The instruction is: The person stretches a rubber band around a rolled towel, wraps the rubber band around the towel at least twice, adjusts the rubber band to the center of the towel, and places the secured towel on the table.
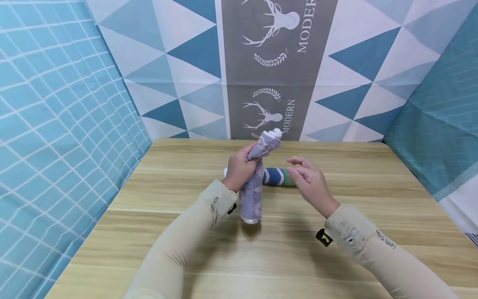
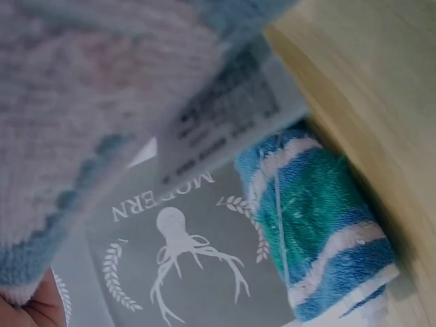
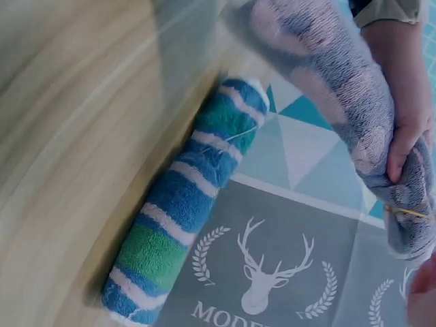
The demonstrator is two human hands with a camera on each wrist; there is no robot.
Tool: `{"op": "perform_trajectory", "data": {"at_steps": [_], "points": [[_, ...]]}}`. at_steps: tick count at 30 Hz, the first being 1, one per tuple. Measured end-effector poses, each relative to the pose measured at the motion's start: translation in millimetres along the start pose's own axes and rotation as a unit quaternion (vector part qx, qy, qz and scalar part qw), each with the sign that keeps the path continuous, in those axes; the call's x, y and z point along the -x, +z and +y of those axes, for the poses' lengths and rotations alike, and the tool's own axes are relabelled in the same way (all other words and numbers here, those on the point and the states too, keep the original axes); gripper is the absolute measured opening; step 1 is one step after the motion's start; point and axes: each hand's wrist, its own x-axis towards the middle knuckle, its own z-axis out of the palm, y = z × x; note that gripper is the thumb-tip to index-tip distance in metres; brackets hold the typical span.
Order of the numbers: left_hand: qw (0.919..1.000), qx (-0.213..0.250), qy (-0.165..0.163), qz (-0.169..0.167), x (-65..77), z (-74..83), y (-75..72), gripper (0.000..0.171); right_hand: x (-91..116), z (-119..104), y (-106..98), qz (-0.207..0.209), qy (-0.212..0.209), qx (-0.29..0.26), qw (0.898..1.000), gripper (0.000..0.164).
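Observation:
My left hand [image 1: 239,169] grips a rolled grey-purple towel [image 1: 251,197] with pale patches, held up off the table and bent over near its upper end. A thin yellow rubber band [image 3: 409,212] goes round that upper end. A printed label [image 2: 231,112] hangs from the towel in the left wrist view. To the right, apart from the towel, my right hand [image 1: 311,182] is raised with loosely bent fingers and nothing between them. Behind both hands lies a rolled blue, green and white striped towel [image 3: 178,197], partly hidden in the head view.
A wooden-grained table [image 1: 149,249] spreads under both hands. Patterned cloth with a grey deer panel [image 1: 267,70] hangs along its back edge. Blue grid cloth [image 1: 56,104] borders the left, and teal cloth [image 1: 440,124] stands at the right.

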Motion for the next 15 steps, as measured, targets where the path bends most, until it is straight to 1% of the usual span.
{"op": "perform_trajectory", "data": {"at_steps": [2,5,7,9,11,13,15], "points": [[1.0000,-0.005,0.002,-0.004,-1.0,-3.3,-0.6,0.038,2,0,1,0.007,-0.038,-0.018,0.999,0.031],[0.9999,-0.016,-0.002,-0.002,-3.4,-9.1,-1.1,0.038,5,0,2,-0.011,-0.096,-0.062,0.993,0.024],[0.9997,-0.022,-0.007,0.001,-5.4,-13.0,-2.0,0.038,6,-1,3,-0.019,-0.132,-0.073,0.988,0.021],[0.9995,-0.028,-0.015,0.001,-7.6,-17.3,-3.7,0.038,6,-2,4,-0.018,-0.165,-0.056,0.985,0.023],[0.9989,-0.041,-0.022,0.003,-9.9,-22.3,-6.2,0.038,7,-5,5,-0.016,-0.202,-0.019,0.979,0.024],[0.9980,-0.055,-0.031,0.010,-12.9,-28.9,-9.2,0.037,8,-9,6,-0.018,-0.246,0.034,0.969,0.022],[0.9965,-0.069,-0.044,0.019,-15.7,-35.3,-12.6,0.037,8,-13,8,-0.029,-0.287,0.074,0.955,0.024]]}}
